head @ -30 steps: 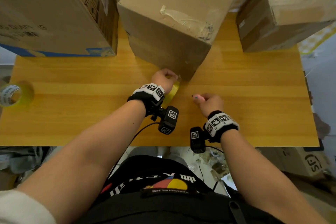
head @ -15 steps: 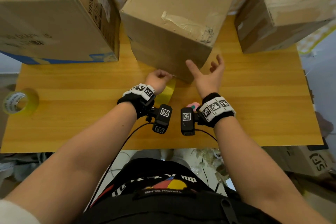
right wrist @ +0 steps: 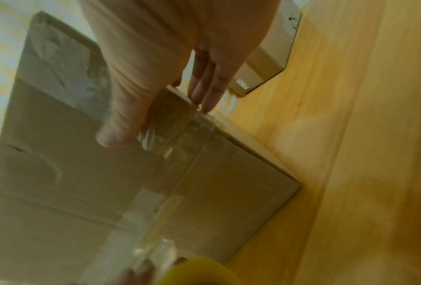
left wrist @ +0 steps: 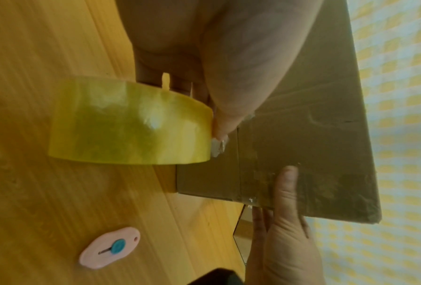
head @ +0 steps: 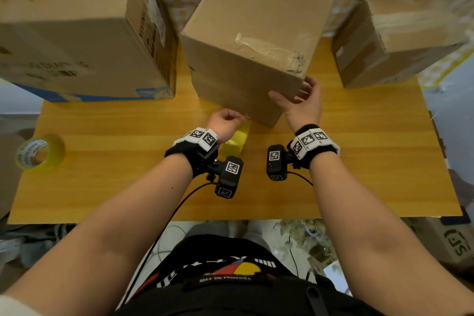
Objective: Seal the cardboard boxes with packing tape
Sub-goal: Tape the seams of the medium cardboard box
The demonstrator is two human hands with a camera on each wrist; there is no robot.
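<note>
1. Starting at the fingers: the left hand (head: pixel 225 120) is curled around a yellow tape roll (left wrist: pixel 131 123), which is held low against the near side of the middle box (head: pixel 256 41), close to the table (head: pixel 359 161).
2. The right hand (head: pixel 302 108) is spread on the box's near corner. Its thumb (right wrist: pixel 116 123) is laid flat on the near side and its fingers (right wrist: pixel 204 90) are put around the corner. Nothing is gripped by it; the box is only steadied.
3. A clear strip of tape (right wrist: pixel 160 192) is seen on the near side, running from the roll up toward the thumb. It looks stuck down along a seam there.
4. The strip has not been cut from the roll, as far as can be told. A small pink cutter (left wrist: pixel 109 250) is lying on the table, near the roll and untouched.
5. Old, wrinkled tape (head: pixel 269 51) is seen on the top of the box.
6. So this box is judged to be partly done: pressing flat and cutting are left.
7. A bigger box (head: pixel 77 33) on the left and a smaller box (head: pixel 400 41) on the right are standing on the table. Some tape is seen on both, but whether they are finished cannot be told.
8. A second tape roll (head: pixel 38 152) is lying at the left edge of the table.
</note>
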